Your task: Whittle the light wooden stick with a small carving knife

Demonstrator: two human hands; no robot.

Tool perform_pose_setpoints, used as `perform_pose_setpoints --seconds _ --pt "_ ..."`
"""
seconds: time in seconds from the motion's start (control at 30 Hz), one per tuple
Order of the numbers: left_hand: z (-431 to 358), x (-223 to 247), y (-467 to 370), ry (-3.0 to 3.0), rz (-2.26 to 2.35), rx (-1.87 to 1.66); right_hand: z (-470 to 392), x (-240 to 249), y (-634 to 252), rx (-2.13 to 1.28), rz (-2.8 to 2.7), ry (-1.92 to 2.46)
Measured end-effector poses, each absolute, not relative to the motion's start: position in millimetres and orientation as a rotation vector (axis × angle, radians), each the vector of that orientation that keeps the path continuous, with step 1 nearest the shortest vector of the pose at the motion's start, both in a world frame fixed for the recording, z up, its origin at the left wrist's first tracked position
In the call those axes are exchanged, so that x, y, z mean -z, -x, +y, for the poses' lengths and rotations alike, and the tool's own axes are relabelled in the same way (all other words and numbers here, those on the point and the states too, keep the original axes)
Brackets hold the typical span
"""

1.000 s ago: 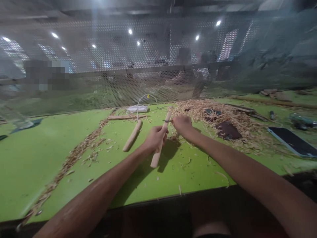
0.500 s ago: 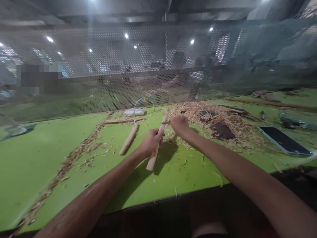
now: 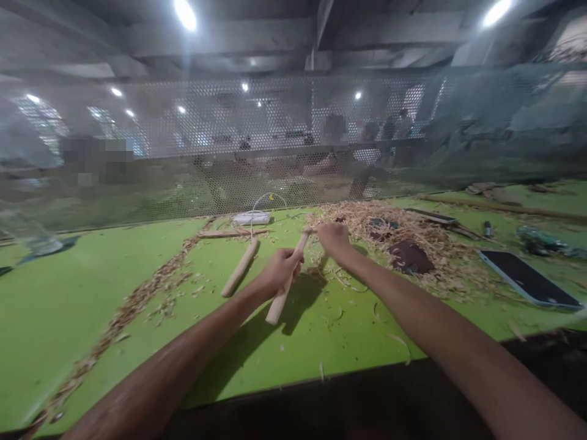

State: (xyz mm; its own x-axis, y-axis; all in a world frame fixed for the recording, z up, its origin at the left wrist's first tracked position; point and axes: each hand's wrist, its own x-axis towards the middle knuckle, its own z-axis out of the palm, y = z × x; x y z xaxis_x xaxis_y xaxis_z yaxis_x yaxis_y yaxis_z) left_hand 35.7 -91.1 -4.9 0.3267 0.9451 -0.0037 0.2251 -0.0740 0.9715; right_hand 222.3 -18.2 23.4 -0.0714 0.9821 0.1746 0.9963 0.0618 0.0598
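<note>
My left hand (image 3: 280, 271) is wrapped round the middle of a pale wooden stick (image 3: 279, 305), which slants away from me above the green table (image 3: 339, 342). My right hand (image 3: 334, 238) is a fist at the stick's far end, closed on a small knife whose blade is barely visible beside the wood. A second rounded wooden stick (image 3: 240, 267) lies to the left of my left hand. Curled wood shavings (image 3: 362, 214) are heaped beyond and to the right of my right hand.
A phone (image 3: 527, 277) lies at the right, near a dark brown piece (image 3: 410, 255) among the shavings. A white box (image 3: 251, 217) with a cable sits at the back, before a mesh screen (image 3: 257, 165). A line of chips (image 3: 132, 300) runs down the left.
The view has tilted up, so the table sits lower in the frame. My right hand has moved to the far tip of the stick, and the blade shows less.
</note>
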Motion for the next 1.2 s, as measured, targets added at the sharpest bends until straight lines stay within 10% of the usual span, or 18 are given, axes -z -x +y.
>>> perform_pose_setpoints --seconds 1.2 --pt "-236.6 2.1 -14.3 -0.902 0.810 -1.179 -156.0 -38.7 -146.0 0.420 -2.430 1.793"
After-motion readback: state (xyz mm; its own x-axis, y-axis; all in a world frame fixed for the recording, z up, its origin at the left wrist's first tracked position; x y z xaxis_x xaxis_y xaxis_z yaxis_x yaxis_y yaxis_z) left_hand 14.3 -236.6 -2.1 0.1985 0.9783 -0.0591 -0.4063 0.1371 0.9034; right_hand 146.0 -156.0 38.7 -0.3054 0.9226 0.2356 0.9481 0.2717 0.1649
